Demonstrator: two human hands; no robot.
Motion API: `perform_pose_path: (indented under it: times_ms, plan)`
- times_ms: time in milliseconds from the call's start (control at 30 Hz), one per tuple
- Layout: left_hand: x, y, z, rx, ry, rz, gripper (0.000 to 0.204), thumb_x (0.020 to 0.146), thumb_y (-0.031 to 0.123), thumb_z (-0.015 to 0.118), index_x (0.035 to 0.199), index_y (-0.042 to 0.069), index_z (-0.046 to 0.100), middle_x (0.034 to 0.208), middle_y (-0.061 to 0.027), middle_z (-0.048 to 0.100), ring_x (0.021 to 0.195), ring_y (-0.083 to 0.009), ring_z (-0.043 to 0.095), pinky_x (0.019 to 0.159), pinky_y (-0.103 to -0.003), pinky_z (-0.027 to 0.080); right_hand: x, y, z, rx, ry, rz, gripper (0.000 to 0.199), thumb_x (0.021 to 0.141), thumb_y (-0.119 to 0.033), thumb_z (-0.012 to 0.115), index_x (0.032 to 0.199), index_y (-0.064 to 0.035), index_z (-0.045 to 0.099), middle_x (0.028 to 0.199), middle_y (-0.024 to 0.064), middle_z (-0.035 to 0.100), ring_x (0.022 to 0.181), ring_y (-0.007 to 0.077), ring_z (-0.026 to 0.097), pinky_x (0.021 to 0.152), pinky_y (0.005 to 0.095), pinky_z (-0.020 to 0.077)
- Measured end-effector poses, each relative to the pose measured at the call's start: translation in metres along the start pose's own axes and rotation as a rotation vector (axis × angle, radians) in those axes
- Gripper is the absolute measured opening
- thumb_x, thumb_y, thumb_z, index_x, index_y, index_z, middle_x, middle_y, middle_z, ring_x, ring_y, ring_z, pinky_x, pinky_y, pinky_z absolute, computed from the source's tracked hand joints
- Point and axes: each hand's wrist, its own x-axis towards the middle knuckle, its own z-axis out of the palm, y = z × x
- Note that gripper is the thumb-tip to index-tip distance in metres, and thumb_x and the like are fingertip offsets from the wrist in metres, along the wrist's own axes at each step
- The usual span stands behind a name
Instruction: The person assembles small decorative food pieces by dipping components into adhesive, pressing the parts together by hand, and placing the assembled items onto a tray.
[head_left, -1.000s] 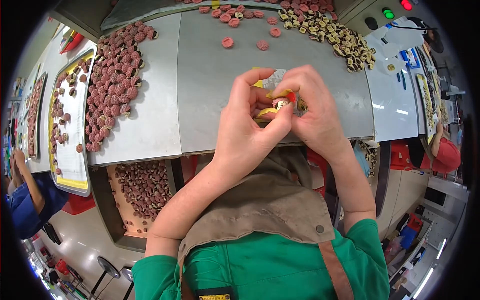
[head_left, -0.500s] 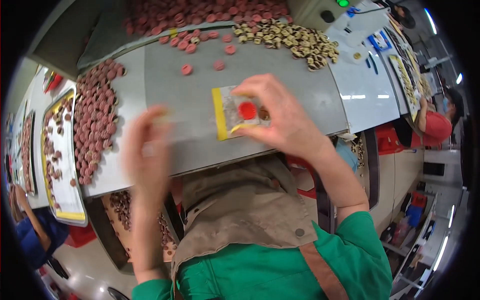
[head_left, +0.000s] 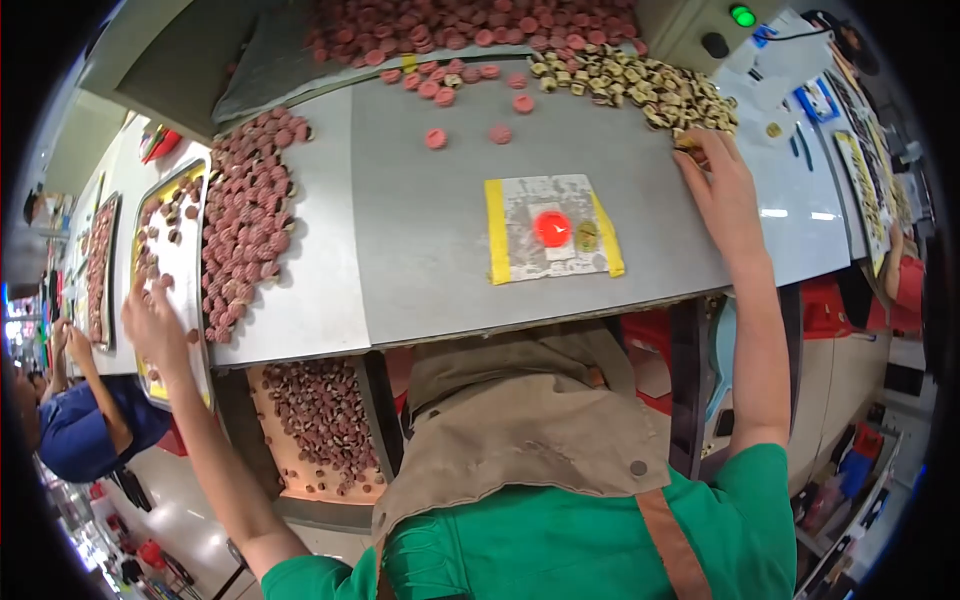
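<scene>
My right hand (head_left: 725, 190) is at the near right end of a pile of small cream-and-dark pieces (head_left: 620, 82), with thumb and fingers closed around one small piece. My left hand (head_left: 157, 325) is over a white tray (head_left: 175, 270) with yellow edges, its fingers apart and nothing visible in them. Small brown and pinkish round pieces lie scattered on that tray. Between my hands a worn white pad (head_left: 525, 262) with yellow tape at two sides lies flat on the table. It bears a bright red disc (head_left: 552, 229) and a small olive-coloured round spot (head_left: 587, 236).
Ridged pink round pieces (head_left: 245, 210) are heaped beside the tray. More pink pieces (head_left: 470, 25) are massed at the back, a few loose in front. An open drawer (head_left: 320, 420) below the edge holds dark pieces. Other people work at left and right.
My right hand has left the pad and reached right to the cream-and-dark pile. My left hand has swung left to the tray. The pad, formerly partly covered, now shows fully.
</scene>
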Motion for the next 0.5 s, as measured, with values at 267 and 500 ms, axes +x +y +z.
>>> perform_pose_path:
  times_ms: [267, 500]
  plan:
    - [-0.018, 0.266, -0.033, -1.061, -0.379, 0.465, 0.031, 0.083, 0.014, 0.065, 0.111, 0.003, 0.058, 0.104, -0.0134, 0.058, 0.090, -0.0266, 0.059, 0.076, -0.035, 0.049, -0.013, -0.056, 0.017, 0.334, -0.297, -0.087, 0.025, 0.084, -0.001, 0.058, 0.108, -0.0026, 0.055, 0.102, 0.0104, 0.057, 0.089, 0.0214, 0.059, 0.081, 0.0297, 0.0483]
    - [-0.035, 0.283, -0.032, -1.239, -0.591, 0.367, 0.021, 0.085, 0.009, 0.062, 0.104, 0.001, 0.060, 0.091, -0.0096, 0.058, 0.082, -0.0214, 0.060, 0.074, -0.031, 0.047, -0.019, -0.056, 0.019, 0.344, -0.259, -0.177, 0.031, 0.082, -0.001, 0.060, 0.112, -0.0033, 0.055, 0.107, 0.0104, 0.056, 0.093, 0.0224, 0.060, 0.082, 0.0310, 0.0492]
